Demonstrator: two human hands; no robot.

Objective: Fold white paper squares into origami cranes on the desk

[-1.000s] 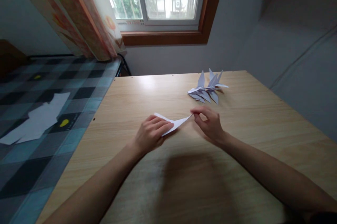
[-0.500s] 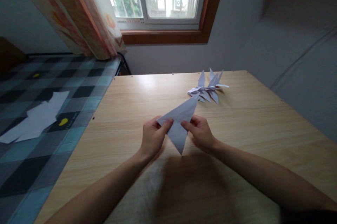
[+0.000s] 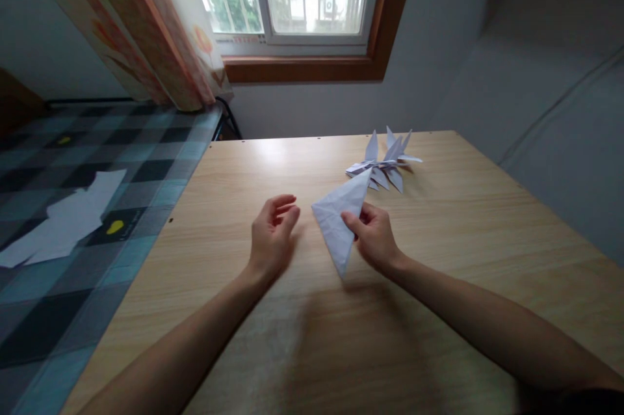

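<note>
Head view: your right hand pinches folded paper. Your left hand, at its nine o'clock, seems empty, half-curled. Pinch lightly, sparing creases.

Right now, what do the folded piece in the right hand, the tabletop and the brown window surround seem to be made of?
Folded piece: white, matte paper, by its creases and thin edges.
Tabletop: pale, slightly glossy by its bright patch; grain lines suggest wood or laminate.
Brown window surround: smooth-looking, perhaps stained wood by colour; grain unclear.
</note>
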